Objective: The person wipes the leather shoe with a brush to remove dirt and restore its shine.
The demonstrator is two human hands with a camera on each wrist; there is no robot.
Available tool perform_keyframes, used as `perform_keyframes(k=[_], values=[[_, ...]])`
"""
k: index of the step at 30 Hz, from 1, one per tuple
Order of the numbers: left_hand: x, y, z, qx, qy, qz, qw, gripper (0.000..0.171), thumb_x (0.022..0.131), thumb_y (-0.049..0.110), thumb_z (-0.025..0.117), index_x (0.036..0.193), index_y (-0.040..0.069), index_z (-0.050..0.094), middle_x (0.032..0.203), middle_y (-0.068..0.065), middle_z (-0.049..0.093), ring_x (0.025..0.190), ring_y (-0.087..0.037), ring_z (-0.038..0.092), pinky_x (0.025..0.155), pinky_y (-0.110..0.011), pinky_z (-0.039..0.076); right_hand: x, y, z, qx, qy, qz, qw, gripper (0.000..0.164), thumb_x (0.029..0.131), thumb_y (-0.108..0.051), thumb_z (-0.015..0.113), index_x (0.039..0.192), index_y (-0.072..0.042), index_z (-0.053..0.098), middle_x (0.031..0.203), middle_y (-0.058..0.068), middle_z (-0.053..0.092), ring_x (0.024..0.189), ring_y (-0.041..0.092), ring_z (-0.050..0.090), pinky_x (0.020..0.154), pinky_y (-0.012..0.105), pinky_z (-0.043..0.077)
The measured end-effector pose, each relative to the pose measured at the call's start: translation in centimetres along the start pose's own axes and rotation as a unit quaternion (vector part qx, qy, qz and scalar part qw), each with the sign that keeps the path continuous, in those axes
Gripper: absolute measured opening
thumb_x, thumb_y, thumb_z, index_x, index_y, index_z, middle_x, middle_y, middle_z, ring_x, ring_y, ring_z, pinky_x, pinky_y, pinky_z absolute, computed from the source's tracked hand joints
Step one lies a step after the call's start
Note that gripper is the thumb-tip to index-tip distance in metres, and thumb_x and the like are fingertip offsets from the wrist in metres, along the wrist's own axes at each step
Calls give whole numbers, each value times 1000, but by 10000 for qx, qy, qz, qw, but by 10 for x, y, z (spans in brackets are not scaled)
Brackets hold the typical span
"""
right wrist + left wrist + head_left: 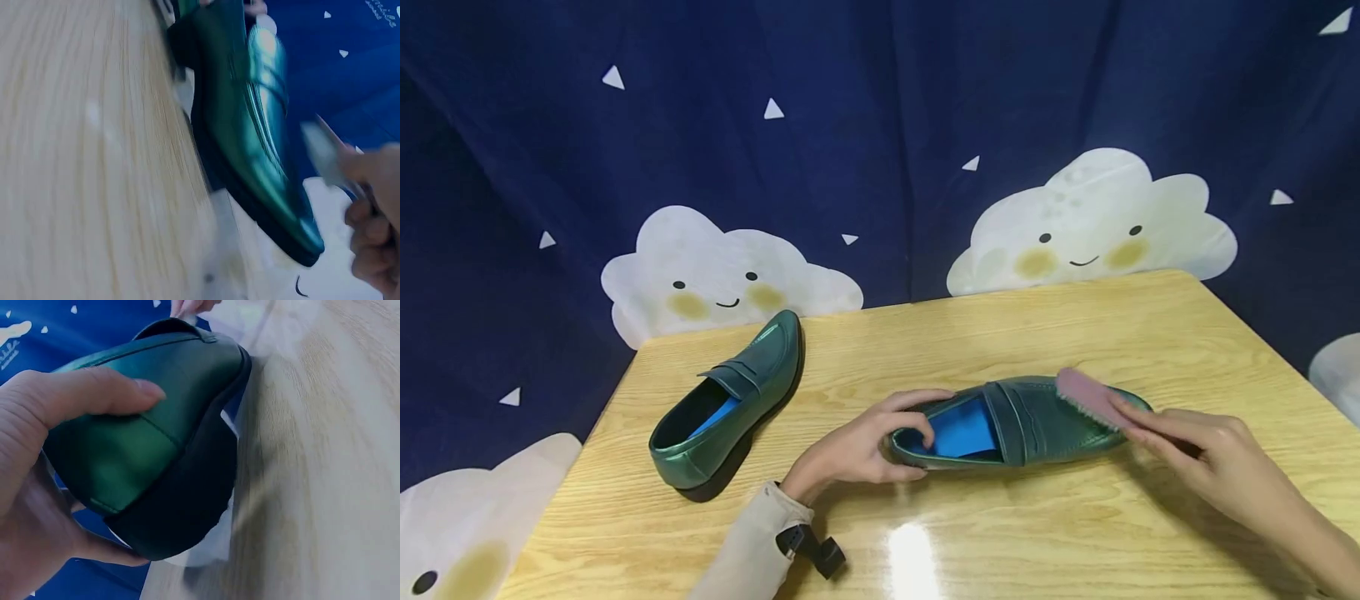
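The right hand (1217,458) pinches a brush (1090,398) by its near end, thumb and fingers closed on it. The brush has a pink back and pale bristles, and they face the toe of a green loafer (1037,421). In the head view the brush overlaps that toe; in the right wrist view, where it is blurred, a gap shows between the two.

The left hand (876,437) grips the loafer at the heel — one finger hooked inside the opening, the thumb along the outer side. The loafer lies crosswise in front of the person, toe to the right, sole down, blue insole showing. Both wrist views show a gap between its sole and the table (1150,321).

Above the left hand are a beige sleeve (748,542) and a black strap (811,550). Well to the left, apart from both hands, a second loafer (730,408) stands upright on the table, toe pointing away.

Behind hangs a dark blue curtain (880,167) with smiling clouds and white triangles. It carries pale lettering (378,7) — "mile" can be read at the right wrist view's top corner; the smaller line beneath is too small to make out.
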State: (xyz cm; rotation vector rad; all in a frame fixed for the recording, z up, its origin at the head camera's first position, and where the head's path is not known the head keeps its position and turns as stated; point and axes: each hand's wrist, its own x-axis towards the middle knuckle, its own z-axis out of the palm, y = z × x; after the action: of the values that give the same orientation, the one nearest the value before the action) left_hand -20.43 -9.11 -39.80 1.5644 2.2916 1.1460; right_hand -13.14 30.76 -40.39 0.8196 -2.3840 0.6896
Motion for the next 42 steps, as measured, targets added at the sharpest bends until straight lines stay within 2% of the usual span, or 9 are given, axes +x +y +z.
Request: perform_keyframes(k=[3, 9, 16, 20, 27, 31, 35, 38, 42], values=[[1, 2, -2, 154, -45, 149, 9998, 28, 75, 5, 80, 86, 18, 58, 152, 0, 34, 141, -18, 28, 109, -43, 30, 0, 2, -2, -190, 171, 138, 9996, 53, 70, 5, 78, 120, -10, 69, 99, -8, 70, 85, -17, 54, 69, 5, 42], [1, -1, -5, 62, -68, 204, 9997, 28, 75, 4, 78, 87, 17, 57, 152, -3, 35, 140, -20, 29, 108, -43, 31, -2, -3, -1, 480, -637, -306, 9963, 55, 70, 6, 77, 122, -9, 68, 86, -17, 67, 68, -9, 51, 59, 10, 39], [1, -4, -2, 80, -95, 537, 9985, 29, 72, 1, 79, 79, 17, 56, 150, -8, 39, 139, -25, 30, 109, -46, 28, -1, 0, -4, -266, -101, -10, 9996, 56, 67, 4, 80, 120, -12, 70, 99, -10, 70, 86, -12, 59, 68, 8, 44], [1, -5, -2, 58, -83, 526, 9986, 30, 71, 0, 79, 79, 17, 55, 149, -8, 40, 139, -25, 31, 109, -45, 28, -4, -1, -5, 176, -512, -323, 9980, 55, 68, 4, 79, 121, -11, 69, 87, -18, 68, 71, -9, 55, 61, 10, 41], [-1, -5, 2, 56, -79, 460, 9989, 30, 73, 0, 77, 79, 17, 54, 150, -6, 40, 139, -28, 29, 110, -47, 27, -7, 8, -6, -285, 59, -141, 9995, 44, 76, -6, 77, 119, -10, 70, 80, -12, 68, 73, -13, 53, 62, 9, 41], [-2, -2, 3, 16, -57, 417, 9991, 23, 79, 5, 75, 80, 18, 55, 150, -5, 40, 139, -31, 29, 110, -48, 26, -11, 11, -9, 208, -358, -238, 9989, 49, 73, 1, 78, 120, -8, 69, 70, -22, 53, 59, -12, 38, 54, 10, 32], [-3, 4, 3, -429, -139, 27, 9990, 5, 94, 21, 63, 97, 18, 63, 149, 1, 41, 140, -23, 28, 111, -46, 25, -13, 13, -15, 56, -213, 42, 9997, 56, 67, 6, 79, 119, -11, 70, 88, -21, 66, 72, -15, 52, 62, 6, 39], [-2, 8, 1, -927, -61, -561, 9941, 26, 100, 27, 50, 124, 18, 56, 143, 7, 45, 136, -14, 34, 109, -41, 29, -13, 13, -15, -91, -87, 47, 9999, 54, 66, 6, 80, 117, -11, 71, 99, -18, 68, 85, -16, 56, 69, 6, 42], [1, 10, 0, -1415, 200, -940, 9853, 39, 101, 18, 48, 139, 17, 41, 136, 7, 49, 130, -12, 41, 107, -37, 33, -14, 10, -9, 468, -586, -299, 9967, 55, 68, 4, 79, 120, -9, 69, 83, -22, 63, 68, -14, 47, 59, 7, 38]])
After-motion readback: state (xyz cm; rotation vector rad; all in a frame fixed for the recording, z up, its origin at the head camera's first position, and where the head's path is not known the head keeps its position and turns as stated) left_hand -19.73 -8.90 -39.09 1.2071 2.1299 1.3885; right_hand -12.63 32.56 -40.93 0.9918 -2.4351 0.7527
